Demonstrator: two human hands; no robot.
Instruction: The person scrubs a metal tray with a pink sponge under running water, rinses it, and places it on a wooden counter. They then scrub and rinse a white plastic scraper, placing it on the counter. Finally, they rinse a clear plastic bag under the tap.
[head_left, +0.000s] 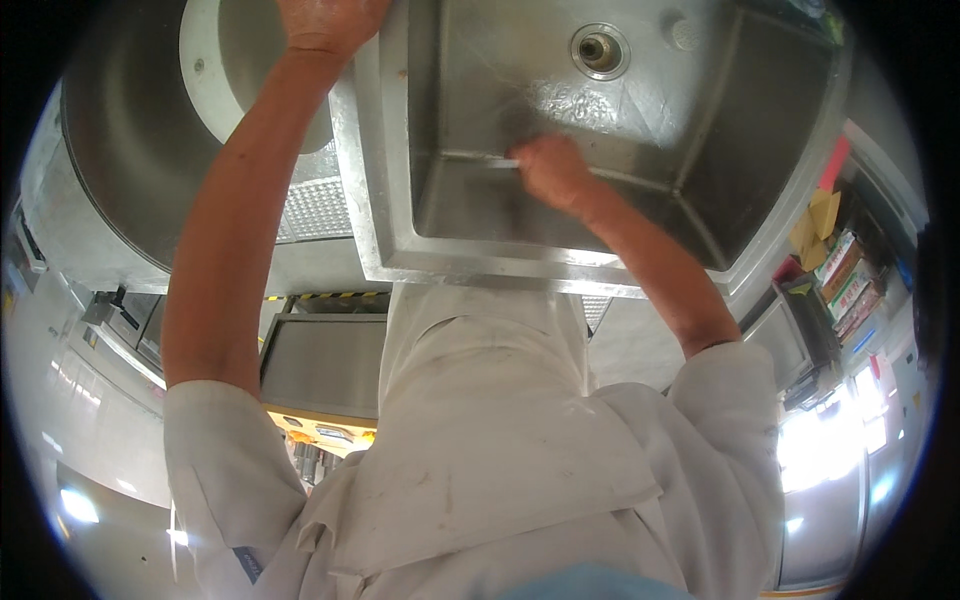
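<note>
A stainless-steel sink basin (517, 90) lies in front of me, with a round drain (600, 51) in its floor. Inside it, my right hand (553, 171) is closed in a fist near the wall closest to me, blurred by motion. A thin pale object (505, 163) sticks out from the left side of this fist; what it is cannot be made out. My left hand (330, 21) is at the top edge of the picture, just left of the sink's rim. Its fingers are cut off, so whatever it touches is hidden.
Left of the sink stands a large round metal vessel (127, 150), with a pale ring-shaped piece (201, 67) at its upper right. Perforated metal (319, 210) shows between vessel and sink. Cartons (847, 285) stand at far right. A steel-topped unit (326, 360) is at lower left.
</note>
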